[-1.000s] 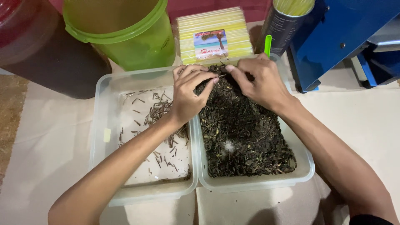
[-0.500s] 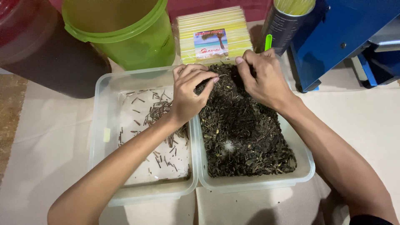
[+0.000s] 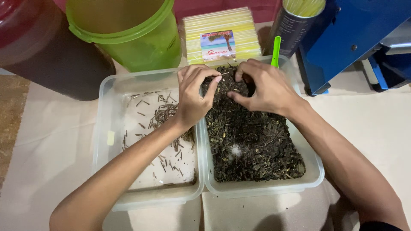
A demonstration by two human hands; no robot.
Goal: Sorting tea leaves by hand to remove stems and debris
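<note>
Two clear plastic tubs sit side by side. The left tub (image 3: 102, 128) holds several short brown stems (image 3: 165, 113) on its pale bottom. The right tub (image 3: 316, 171) is full of dark dried leaves (image 3: 252, 145). My left hand (image 3: 192, 96) hovers over the wall between the tubs, fingers curled, pinching a thin stem (image 3: 224, 74) at its fingertips. My right hand (image 3: 263, 87) rests in the far end of the leaves, fingers bent like a claw, thumb spread apart from them and nothing clearly held.
Behind the tubs stand a green bucket (image 3: 128, 34), a dark red-brown container (image 3: 43, 55), a pack of yellow straws (image 3: 220, 36), a dark can of straws (image 3: 291, 25) and a green spoon handle (image 3: 276, 47). A blue machine (image 3: 355, 38) is at the right. Beige cloth covers the table.
My right hand moved from the tub's far rim back toward me and left, its thumb now pressed into the leaves. My left hand stayed put, still curled.
</note>
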